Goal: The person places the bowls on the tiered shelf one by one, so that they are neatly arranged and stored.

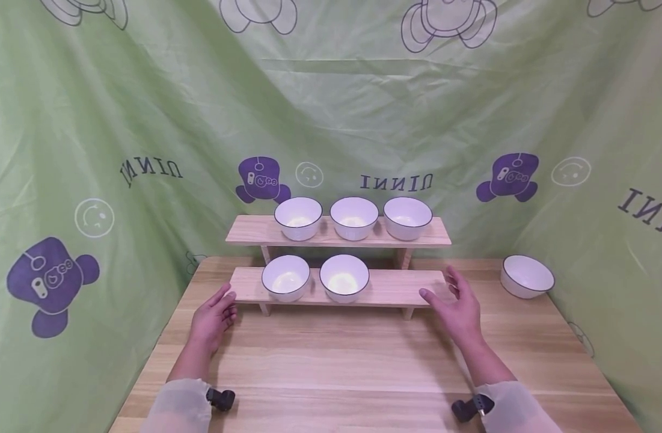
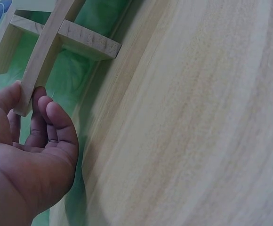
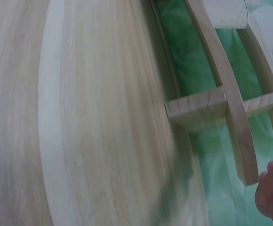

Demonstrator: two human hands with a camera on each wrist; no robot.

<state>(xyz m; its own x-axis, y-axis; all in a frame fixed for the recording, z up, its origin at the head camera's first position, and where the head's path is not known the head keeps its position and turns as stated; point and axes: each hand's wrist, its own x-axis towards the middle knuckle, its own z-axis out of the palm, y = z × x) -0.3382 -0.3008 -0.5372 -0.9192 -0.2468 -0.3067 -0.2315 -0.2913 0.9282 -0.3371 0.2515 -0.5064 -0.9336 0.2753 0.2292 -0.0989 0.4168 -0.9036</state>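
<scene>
A two-tier wooden display stand (image 1: 398, 287) is set at the back of the table. My left hand (image 1: 211, 322) pinches the left end of its lower board (image 2: 35, 77), thumb on top and fingers beneath. At the right end of that board, my right hand (image 1: 462, 316) has its fingers spread, thumb by the front edge. Only part of this hand shows in the right wrist view. Two white dark-rimmed bowls, a left one (image 1: 285, 279) and a middle one (image 1: 344, 279), stand upright on the lower board.
Three matching bowls, left (image 1: 298, 219), centre (image 1: 355, 219) and right (image 1: 408, 219), line the upper board (image 1: 249, 231). Another white bowl (image 1: 527, 278) sits tilted at the table's right back. Green printed cloth (image 1: 331, 120) hangs behind and beside the wooden table (image 1: 331, 373).
</scene>
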